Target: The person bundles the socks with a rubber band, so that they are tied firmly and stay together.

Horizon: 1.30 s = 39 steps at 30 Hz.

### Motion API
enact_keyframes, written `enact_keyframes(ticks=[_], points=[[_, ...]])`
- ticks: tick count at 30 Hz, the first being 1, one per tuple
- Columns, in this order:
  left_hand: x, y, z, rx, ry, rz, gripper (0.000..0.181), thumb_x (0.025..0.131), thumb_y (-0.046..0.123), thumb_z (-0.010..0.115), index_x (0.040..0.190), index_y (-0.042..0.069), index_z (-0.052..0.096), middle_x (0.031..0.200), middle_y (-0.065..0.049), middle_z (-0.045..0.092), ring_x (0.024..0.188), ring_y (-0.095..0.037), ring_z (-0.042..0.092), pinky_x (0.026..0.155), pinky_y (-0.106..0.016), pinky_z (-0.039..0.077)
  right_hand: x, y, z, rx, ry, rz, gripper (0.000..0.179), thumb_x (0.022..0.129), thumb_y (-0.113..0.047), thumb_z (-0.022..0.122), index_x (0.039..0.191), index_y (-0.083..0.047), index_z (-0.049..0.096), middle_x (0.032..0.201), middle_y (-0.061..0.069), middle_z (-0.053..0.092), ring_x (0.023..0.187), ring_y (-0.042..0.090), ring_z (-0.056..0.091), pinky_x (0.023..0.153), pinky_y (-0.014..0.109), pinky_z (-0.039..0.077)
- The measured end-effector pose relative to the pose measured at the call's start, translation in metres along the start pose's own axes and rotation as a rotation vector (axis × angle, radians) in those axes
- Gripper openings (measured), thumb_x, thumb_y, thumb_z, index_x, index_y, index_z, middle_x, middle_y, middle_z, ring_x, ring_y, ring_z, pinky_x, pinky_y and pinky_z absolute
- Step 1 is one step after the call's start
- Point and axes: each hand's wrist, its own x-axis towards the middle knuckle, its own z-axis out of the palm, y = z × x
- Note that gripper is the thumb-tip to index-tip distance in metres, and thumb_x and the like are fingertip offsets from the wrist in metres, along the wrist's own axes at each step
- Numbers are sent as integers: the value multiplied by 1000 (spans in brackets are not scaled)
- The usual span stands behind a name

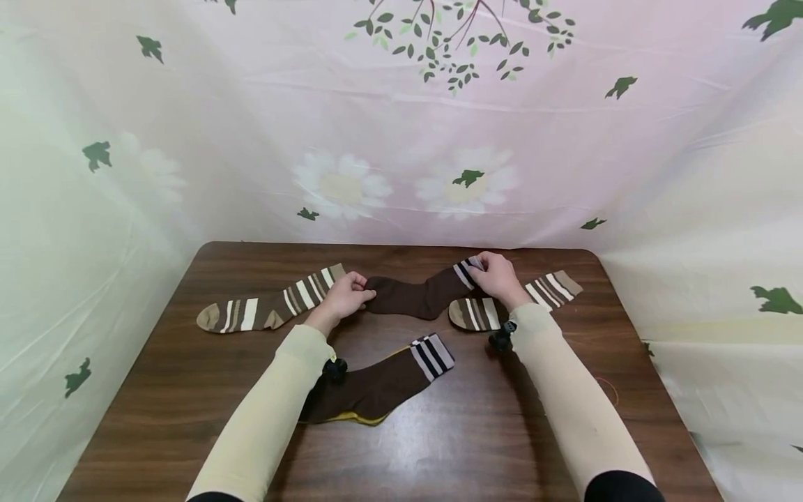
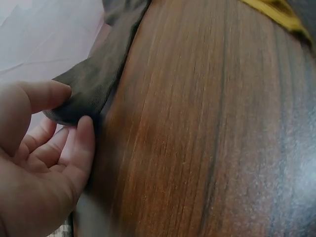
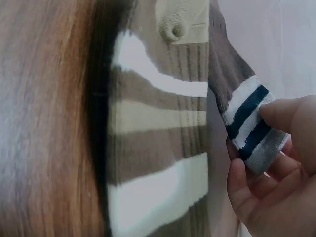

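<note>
With our left hand [image 1: 343, 298] pinching the toe and our right hand [image 1: 498, 277] the striped cuff, the dark brown sock [image 1: 414, 295] stretches near the wooden table's [image 1: 188, 390] far edge — a loose pinch could drop one end onto the tan striped sock [image 1: 479, 313] beneath.

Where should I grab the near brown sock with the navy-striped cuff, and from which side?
Probably the striped cuff of the near brown sock: it lies flat, open and uncovered toward the right. Come from the right with the right hand, since the left forearm crosses over the toe end.
</note>
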Motion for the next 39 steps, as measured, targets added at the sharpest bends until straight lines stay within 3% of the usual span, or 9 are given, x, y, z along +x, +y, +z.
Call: enact_keyframes(ticks=[8, 12, 18, 25, 29, 35, 39], points=[[-13, 3, -1, 3, -7, 9, 33, 101, 18, 71, 127, -1, 60, 117, -15, 58, 89, -22, 62, 74, -33, 58, -8, -3, -7, 61, 12, -69, 18, 102, -21, 68, 104, -4, 66, 98, 13, 71, 87, 28, 62, 76, 37, 47], [-19, 7, -6, -86, -18, 5, 31, 101, 15, 72, 124, -1, 61, 107, -10, 51, 82, -18, 61, 77, -38, 62, -13, -12, -14, 78, 32, -109, 20, 101, -21, 70, 109, -3, 69, 104, 17, 75, 91, 28, 67, 80, 37, 50], [-28, 17, -16, -221, -59, 14, 29, 101, 15, 73, 119, -1, 57, 99, -6, 47, 65, -17, 63, 83, -46, 63, -19, -25, -25, 88, 48, -147, 20, 102, -20, 70, 109, -1, 70, 101, 17, 77, 83, 24, 66, 72, 29, 49], [-48, 25, -31, -247, -71, -20, 24, 102, 17, 71, 111, 2, 55, 94, -4, 50, 66, -14, 57, 77, -37, 62, -25, -34, -28, 255, -28, -106, 23, 104, -18, 68, 114, 2, 67, 99, 19, 74, 78, 18, 65, 64, 27, 55], [-58, 19, -41, -281, -83, -14, 21, 102, 16, 70, 108, 3, 55, 86, 0, 54, 65, -12, 58, 73, -34, 62, -28, -36, -28, 351, -74, -66, 24, 104, -16, 68, 117, 4, 64, 98, 18, 72, 79, 15, 65, 66, 29, 59], [-79, 8, -60, -304, -111, 9, 24, 102, 16, 70, 111, 0, 54, 83, 2, 60, 66, -11, 59, 71, -31, 61, -35, -38, -27, 495, -158, -13, 30, 104, -13, 67, 124, 8, 58, 92, 4, 67, 76, 9, 63, 68, 29, 59], [-93, 3, -71, -294, -109, 5, 25, 103, 16, 70, 114, -1, 54, 83, 2, 59, 66, -11, 58, 69, -29, 60, -41, -42, -23, 496, -204, -30, 28, 105, -11, 65, 124, 7, 58, 87, 1, 66, 71, 9, 59, 69, 32, 60]])
